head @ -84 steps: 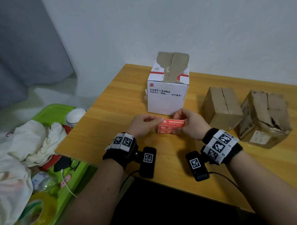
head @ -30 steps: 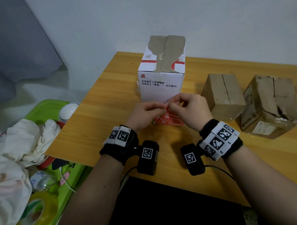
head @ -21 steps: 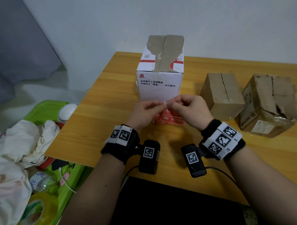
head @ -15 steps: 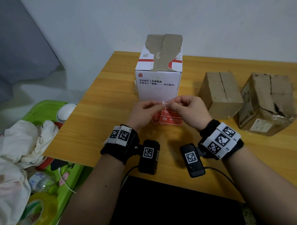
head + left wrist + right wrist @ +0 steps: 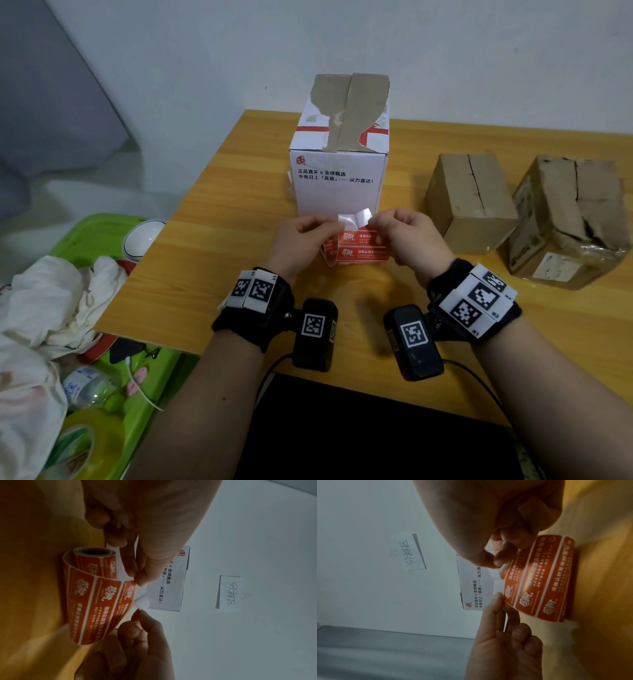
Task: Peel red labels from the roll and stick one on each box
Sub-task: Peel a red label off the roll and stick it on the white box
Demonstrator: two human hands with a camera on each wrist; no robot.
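Nearest, the two wrists with their tagged bands are held low over the front of the wooden table (image 5: 212, 192); just beyond them the left hand (image 5: 301, 236) and the right hand (image 5: 411, 236) are brought close together over the label roll (image 5: 356, 251), which rests on the table just in front of the white box (image 5: 337, 185); the loose end of the strip is pinched at its left edge by the left thumb and forefinger, while the right thumb and forefinger are pressed together on the right corner of the end label (image 5: 354, 219), whose pale underside is seen curling up between the two hands; in the left wrist view several red labels can be counted on the unrolled strip (image 5: 96, 601), and the lifted corner (image 5: 142, 601) is shown white against the box; the step in hand is judged to be the peeling of a label, only partly freed, and no red label is seen on any box, so the task is judged to be near its start; the next move calls for the backing to be held steady while the label is drawn off fully without folding on itself, then carried to a box face and pressed flat; farther to the right two brown boxes, one (image 5: 469, 202) beside the other (image 5: 568, 219), are waiting, well apart from the hands.
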